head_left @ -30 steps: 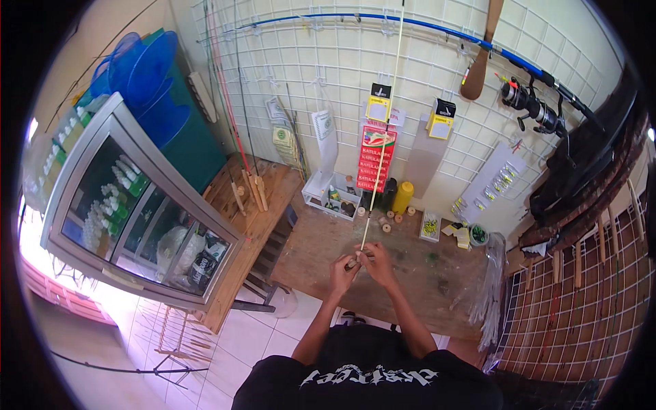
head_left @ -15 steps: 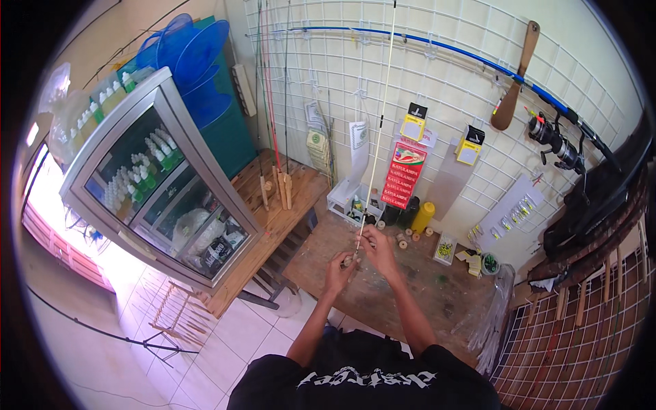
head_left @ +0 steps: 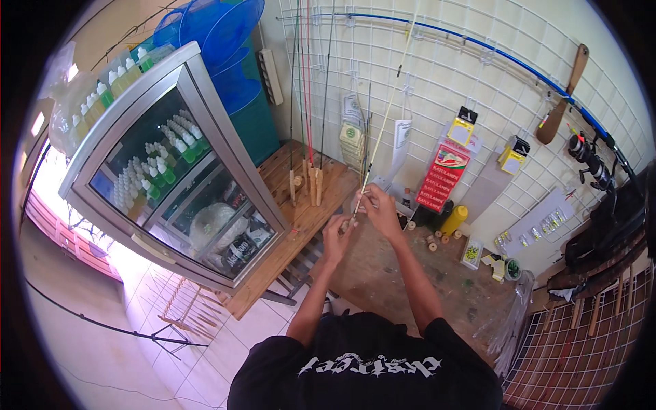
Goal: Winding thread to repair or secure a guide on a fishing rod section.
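A slender pale-yellow fishing rod (head_left: 378,139) with dark bands rises from my hands toward the wall, leaning slightly right at its upper end. My left hand (head_left: 337,239) is closed round the lower end of the rod, fingers pinched together. Just above and to the right, my right hand (head_left: 380,209) pinches the rod near a dark section. Both hands are over the near left part of the brown worktable (head_left: 383,273). The exact finger contact and the rod's bottom tip are partly hidden by the fingers.
Left stands a glass-fronted cabinet (head_left: 239,270) on a wooden bench (head_left: 270,263), with upright rods beside it. A white wire grid (head_left: 437,82) covers the wall. Wooden spools (head_left: 432,244), a yellow bottle (head_left: 455,220) and a small white tray (head_left: 471,251) line the table's back.
The view has swung left, so the cabinet and wall items sit farther right in the picture. Both hands keep their hold on the rod, close together.
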Tool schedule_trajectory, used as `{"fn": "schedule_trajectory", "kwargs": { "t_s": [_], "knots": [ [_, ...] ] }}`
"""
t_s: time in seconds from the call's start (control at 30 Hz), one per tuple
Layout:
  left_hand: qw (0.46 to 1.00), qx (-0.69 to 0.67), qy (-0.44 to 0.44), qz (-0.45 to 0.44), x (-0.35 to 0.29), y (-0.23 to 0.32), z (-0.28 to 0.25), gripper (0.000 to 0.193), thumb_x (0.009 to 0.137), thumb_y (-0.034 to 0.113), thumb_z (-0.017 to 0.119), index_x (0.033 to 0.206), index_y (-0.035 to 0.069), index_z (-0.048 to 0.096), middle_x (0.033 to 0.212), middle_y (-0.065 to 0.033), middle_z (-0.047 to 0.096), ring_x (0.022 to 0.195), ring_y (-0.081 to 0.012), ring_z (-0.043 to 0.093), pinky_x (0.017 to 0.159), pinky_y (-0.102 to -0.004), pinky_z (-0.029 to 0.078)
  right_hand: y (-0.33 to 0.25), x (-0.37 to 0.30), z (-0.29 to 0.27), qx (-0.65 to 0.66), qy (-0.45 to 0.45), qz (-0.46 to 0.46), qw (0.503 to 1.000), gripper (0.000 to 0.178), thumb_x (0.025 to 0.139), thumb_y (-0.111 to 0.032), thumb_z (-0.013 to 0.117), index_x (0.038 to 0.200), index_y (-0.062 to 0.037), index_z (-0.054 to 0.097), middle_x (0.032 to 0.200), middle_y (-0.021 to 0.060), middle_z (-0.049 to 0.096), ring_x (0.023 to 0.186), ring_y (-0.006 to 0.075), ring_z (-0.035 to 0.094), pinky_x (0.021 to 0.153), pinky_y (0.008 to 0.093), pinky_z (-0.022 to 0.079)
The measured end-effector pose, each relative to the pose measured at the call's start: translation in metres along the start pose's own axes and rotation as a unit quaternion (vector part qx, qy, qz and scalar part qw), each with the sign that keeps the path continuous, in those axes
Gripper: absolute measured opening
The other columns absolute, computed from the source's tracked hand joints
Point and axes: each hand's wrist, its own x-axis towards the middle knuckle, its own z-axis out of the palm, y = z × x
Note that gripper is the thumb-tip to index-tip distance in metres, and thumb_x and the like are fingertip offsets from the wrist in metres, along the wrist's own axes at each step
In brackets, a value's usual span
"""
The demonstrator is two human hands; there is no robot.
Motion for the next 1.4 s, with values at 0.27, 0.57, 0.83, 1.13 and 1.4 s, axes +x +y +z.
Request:
{"fn": "schedule_trajectory", "kwargs": {
  "t_s": [0.27, 0.57, 0.83, 1.13, 1.4],
  "knots": [
    [0.999, 0.0, 0.006, -0.038, 0.06, -0.043, -0.042, 0.027, 0.084, 0.013, 0.068, 0.109, 0.004, 0.066, 0.113, -0.013, 0.058, 0.106, -0.0274, 0.059, 0.085, -0.0345, 0.047, 0.008, 0.066, 0.058, 0.059, 0.012, 0.029, 0.998, 0.012, 0.093, -0.007, 0.057, 0.099, 0.0033, 0.057, 0.084, 0.0121, 0.066, 0.081, 0.0148, 0.065, 0.071, 0.0318, 0.06],
    [0.997, 0.064, 0.001, -0.053, 0.103, -0.083, -0.07, 0.028, 0.082, 0.012, 0.069, 0.108, 0.002, 0.063, 0.113, -0.016, 0.058, 0.106, -0.0297, 0.058, 0.087, -0.0366, 0.046, 0.024, 0.116, 0.11, -0.157, 0.026, -0.02, 0.987, 0.009, 0.088, -0.003, 0.063, 0.092, 0.003, 0.058, 0.076, 0.0102, 0.066, 0.071, 0.0101, 0.062, 0.064, 0.0285, 0.057],
    [0.996, 0.009, 0.025, -0.091, 0.119, -0.113, -0.066, 0.03, 0.079, 0.002, 0.065, 0.109, 0.003, 0.062, 0.102, -0.0183, 0.064, 0.097, -0.0361, 0.062, 0.082, -0.0413, 0.048, 0.047, 0.133, 0.13, -0.129, 0.056, -0.016, 0.99, 0.013, 0.085, -0.003, 0.067, 0.094, 0.0034, 0.06, 0.077, 0.0123, 0.068, 0.069, 0.0124, 0.066, 0.056, 0.0297, 0.056],
    [0.993, 0.03, 0.014, -0.112, 0.126, -0.123, -0.063, 0.027, 0.084, 0.009, 0.06, 0.11, 0.001, 0.062, 0.1, -0.0195, 0.066, 0.093, -0.0348, 0.064, 0.079, -0.0391, 0.049, 0.054, 0.148, 0.133, -0.186, 0.083, -0.034, 0.978, 0.018, 0.084, -0.008, 0.069, 0.097, 0.0018, 0.061, 0.073, 0.0141, 0.068, 0.066, 0.0173, 0.069, 0.055, 0.0306, 0.054],
    [0.996, 0.033, 0.024, -0.073, 0.131, -0.137, -0.061, 0.024, 0.083, 0.004, 0.055, 0.106, -0.001, 0.06, 0.093, -0.0204, 0.066, 0.088, -0.0339, 0.065, 0.075, -0.0394, 0.049, 0.038, 0.147, 0.142, -0.173, 0.08, -0.014, 0.982, 0.017, 0.085, -0.008, 0.067, 0.096, 0.0018, 0.059, 0.072, 0.0161, 0.067, 0.064, 0.0225, 0.069, 0.055, 0.0338, 0.051]
  ]
}}
